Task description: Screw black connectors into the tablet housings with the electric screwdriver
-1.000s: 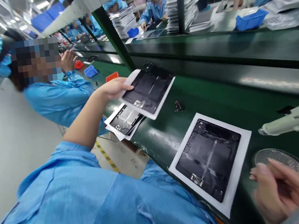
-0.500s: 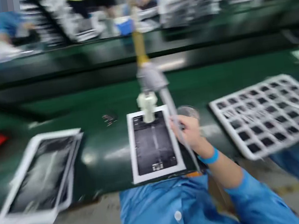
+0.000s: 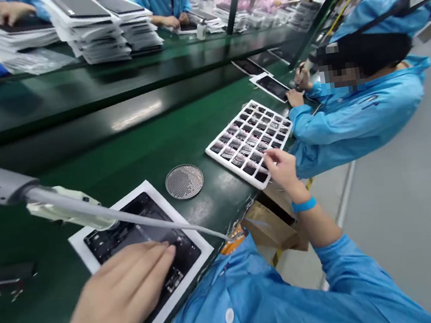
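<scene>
Green bench (image 3: 165,142): right hand (image 3: 283,169) now at tray (image 3: 233,167)

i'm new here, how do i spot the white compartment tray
On the long green workbench, find the round silver perforated disc. Right of it lies the rectangular white tray, by the right hand. Unlike its neighbours, it's divided into many small compartments.

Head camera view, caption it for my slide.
Left hand over a dark panel, right hand at a white compartment tray, along a green workbench.
</scene>
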A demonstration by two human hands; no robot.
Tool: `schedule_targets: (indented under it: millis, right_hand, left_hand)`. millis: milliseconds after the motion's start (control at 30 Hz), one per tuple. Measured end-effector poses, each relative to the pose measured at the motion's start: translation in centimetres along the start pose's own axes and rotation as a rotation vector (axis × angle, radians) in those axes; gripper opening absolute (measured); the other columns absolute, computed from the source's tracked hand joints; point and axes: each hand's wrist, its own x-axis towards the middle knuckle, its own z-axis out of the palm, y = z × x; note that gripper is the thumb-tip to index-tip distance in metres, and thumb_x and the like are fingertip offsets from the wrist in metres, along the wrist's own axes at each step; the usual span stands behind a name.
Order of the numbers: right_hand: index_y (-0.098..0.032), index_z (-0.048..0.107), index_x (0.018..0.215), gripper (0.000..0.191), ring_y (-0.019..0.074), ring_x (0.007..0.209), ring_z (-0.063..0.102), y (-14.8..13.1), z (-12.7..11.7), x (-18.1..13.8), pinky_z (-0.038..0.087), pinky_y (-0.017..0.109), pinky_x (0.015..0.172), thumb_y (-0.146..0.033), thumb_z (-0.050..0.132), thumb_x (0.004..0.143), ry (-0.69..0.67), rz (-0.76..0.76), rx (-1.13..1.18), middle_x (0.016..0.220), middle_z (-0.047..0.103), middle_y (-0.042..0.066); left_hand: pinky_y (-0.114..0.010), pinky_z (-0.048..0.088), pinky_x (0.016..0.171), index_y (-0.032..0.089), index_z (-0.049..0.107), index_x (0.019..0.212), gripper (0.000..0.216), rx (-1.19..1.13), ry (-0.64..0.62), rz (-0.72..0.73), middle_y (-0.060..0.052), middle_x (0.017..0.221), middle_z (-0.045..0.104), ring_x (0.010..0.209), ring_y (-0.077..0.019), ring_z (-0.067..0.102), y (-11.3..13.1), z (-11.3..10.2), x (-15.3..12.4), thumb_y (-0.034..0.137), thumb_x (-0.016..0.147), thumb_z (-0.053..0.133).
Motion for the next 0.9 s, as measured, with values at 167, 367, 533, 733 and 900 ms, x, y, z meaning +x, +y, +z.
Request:
schedule_targets:
  millis: [167,367,533,733,900]
  right_hand:
    - [-0.011,0.084,0.114,0.043,0.0339,0.106,0.081,7.5,-4.2,5.1,0.066,0.051,0.108,-0.029,0.056,0.089,0.119,0.256,-0.175,0.118,0.087,0.024]
    - [-0.01,0.079,0.139,0.062,0.034,0.139,0.072,10.5,-4.5,12.0,0.053,0.049,0.131,-0.017,0.065,0.079,-0.033,0.256,-0.253,0.15,0.079,0.021]
    - [-0.01,0.083,0.124,0.053,0.0308,0.108,0.078,11.2,-4.9,16.1,0.059,0.044,0.114,-0.011,0.076,0.071,-0.203,0.304,-0.297,0.117,0.087,0.018]
    - [-0.019,0.076,0.079,0.014,0.0202,0.077,0.066,11.3,-6.0,16.8,0.058,0.037,0.092,-0.018,0.083,0.067,-0.294,0.385,-0.31,0.071,0.071,0.001]
    - [-0.022,0.071,0.073,0.013,0.0185,0.076,0.062,10.3,-5.7,12.7,0.055,0.036,0.089,-0.021,0.082,0.068,-0.215,0.358,-0.219,0.073,0.071,0.001]
  left_hand:
    - [-0.042,0.071,0.075,0.014,0.081,0.122,0.03,0.049,-0.171,0.295,-0.012,0.099,0.085,0.085,-0.0271,0.08,3.7,6.6,5.0,0.007,0.108,0.055]
    - [-0.038,0.055,0.062,0.015,0.075,0.106,0.023,-0.036,-0.249,0.346,-0.006,0.083,0.07,0.07,-0.022,0.063,6.2,10.7,7.0,0.01,0.114,0.054]
    - [-0.036,0.059,0.068,0.017,0.074,0.109,0.023,-0.027,-0.243,0.237,-0.007,0.086,0.071,0.074,-0.0217,0.066,6.2,10.2,5.8,0.013,0.116,0.053]
    - [-0.034,0.065,0.077,0.02,0.077,0.121,0.03,-0.041,-0.255,0.133,-0.009,0.092,0.074,0.078,-0.0216,0.068,6.3,9.0,2.9,0.015,0.118,0.048]
    - [-0.035,0.066,0.077,0.019,0.077,0.124,0.03,-0.089,-0.256,0.115,-0.01,0.093,0.075,0.079,-0.0223,0.071,6.2,9.4,2.7,0.016,0.118,0.048]
